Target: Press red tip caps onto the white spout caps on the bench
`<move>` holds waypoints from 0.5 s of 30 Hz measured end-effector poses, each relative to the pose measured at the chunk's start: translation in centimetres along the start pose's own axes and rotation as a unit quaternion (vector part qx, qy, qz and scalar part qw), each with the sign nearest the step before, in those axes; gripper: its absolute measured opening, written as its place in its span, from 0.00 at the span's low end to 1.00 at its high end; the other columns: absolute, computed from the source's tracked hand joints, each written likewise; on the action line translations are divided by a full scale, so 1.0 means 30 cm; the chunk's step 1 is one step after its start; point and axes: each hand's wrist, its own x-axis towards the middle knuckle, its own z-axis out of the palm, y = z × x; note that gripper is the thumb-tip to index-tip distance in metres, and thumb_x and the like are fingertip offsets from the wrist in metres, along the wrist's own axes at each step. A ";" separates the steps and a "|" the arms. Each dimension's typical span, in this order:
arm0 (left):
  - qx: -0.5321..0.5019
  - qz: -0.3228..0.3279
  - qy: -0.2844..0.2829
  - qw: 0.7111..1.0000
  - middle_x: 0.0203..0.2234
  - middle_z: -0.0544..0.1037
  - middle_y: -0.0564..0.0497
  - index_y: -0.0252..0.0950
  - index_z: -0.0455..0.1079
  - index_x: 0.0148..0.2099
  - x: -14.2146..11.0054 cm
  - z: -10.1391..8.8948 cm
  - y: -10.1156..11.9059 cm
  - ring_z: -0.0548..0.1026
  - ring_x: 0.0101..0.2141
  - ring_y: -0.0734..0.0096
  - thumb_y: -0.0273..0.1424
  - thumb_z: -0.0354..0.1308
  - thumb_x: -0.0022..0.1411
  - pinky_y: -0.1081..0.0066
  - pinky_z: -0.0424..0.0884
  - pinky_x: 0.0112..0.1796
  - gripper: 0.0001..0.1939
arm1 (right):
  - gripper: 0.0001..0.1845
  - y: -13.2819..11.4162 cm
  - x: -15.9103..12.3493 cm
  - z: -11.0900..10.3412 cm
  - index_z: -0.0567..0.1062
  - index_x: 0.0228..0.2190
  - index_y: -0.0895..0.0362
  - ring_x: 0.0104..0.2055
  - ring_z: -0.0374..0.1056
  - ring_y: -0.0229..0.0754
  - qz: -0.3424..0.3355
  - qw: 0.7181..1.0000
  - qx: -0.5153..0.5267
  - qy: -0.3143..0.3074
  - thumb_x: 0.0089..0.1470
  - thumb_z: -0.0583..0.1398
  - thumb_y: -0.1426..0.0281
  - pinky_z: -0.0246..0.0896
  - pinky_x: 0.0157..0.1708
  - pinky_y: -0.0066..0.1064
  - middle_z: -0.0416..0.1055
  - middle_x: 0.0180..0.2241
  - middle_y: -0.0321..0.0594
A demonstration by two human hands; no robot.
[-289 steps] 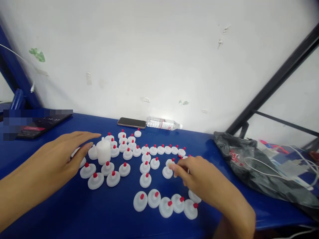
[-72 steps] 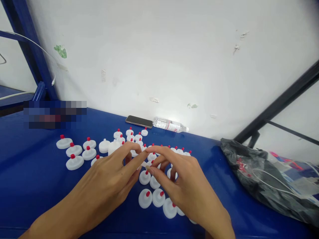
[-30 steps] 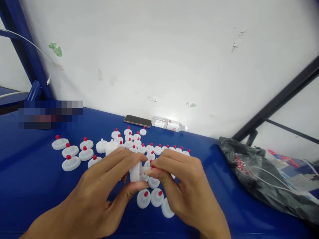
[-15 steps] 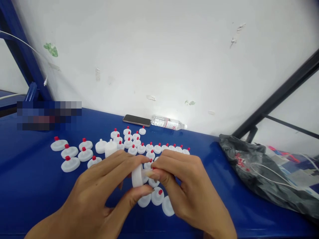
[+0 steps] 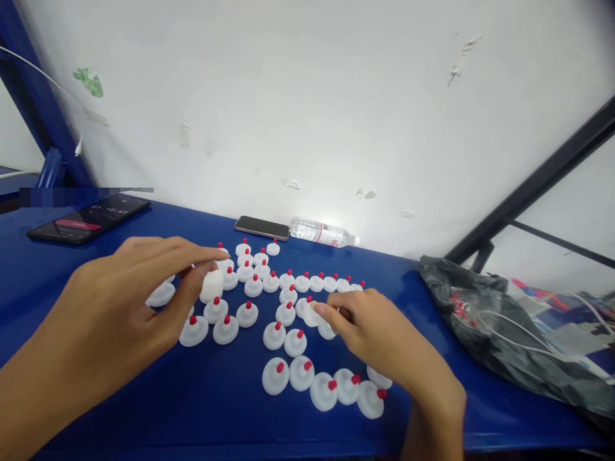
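My left hand (image 5: 158, 288) is at the left of the group, thumb and forefinger closed at the top of a white nozzle cap (image 5: 211, 287). The fingers hide this cap's spout, and no red tip shows on it. My right hand (image 5: 368, 333) pinches a round white cap with a red tip (image 5: 312, 313) among the capped pieces at the centre. Several more white caps with red tips (image 5: 275, 376) stand upright on the blue table (image 5: 144, 403). Some caps are partly hidden behind my left hand.
A phone with a lit timer (image 5: 91, 218) lies at the left. A dark phone (image 5: 262, 227) and a clear plastic bottle (image 5: 321, 232) lie by the white wall (image 5: 307, 115). A black plastic bag (image 5: 485, 339) with red parts and a cable is at the right.
My hands have moved apart. The left went left to a cap without a visible red tip; the right brought a red-tipped cap down among the others. The view shifted slightly.
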 end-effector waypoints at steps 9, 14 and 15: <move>0.037 -0.038 -0.023 0.998 0.54 0.88 0.61 0.49 0.81 0.58 0.005 0.004 -0.010 0.86 0.52 0.66 0.24 0.50 0.76 0.69 0.75 0.50 0.22 | 0.34 0.006 -0.003 0.009 0.61 0.20 0.51 0.21 0.56 0.39 0.005 1.000 0.008 -0.011 0.79 0.58 0.54 0.46 0.24 0.38 0.65 0.18 0.33; 0.030 -0.066 -0.008 0.997 0.42 0.90 0.65 0.50 0.83 0.55 -0.003 -0.010 0.005 0.78 0.26 0.79 0.27 0.53 0.74 0.72 0.67 0.32 0.20 | 0.29 0.034 -0.006 -0.020 0.67 0.23 0.51 0.23 0.59 0.41 0.004 1.000 -0.029 0.009 0.78 0.57 0.56 0.47 0.27 0.36 0.67 0.20 0.33; 0.024 -0.074 -0.006 0.997 0.38 0.89 0.67 0.51 0.84 0.54 -0.006 -0.015 0.012 0.73 0.22 0.82 0.27 0.53 0.74 0.73 0.66 0.30 0.20 | 0.28 0.042 -0.011 -0.030 0.69 0.24 0.51 0.23 0.60 0.41 0.018 0.999 -0.035 0.024 0.78 0.57 0.56 0.47 0.27 0.36 0.68 0.21 0.34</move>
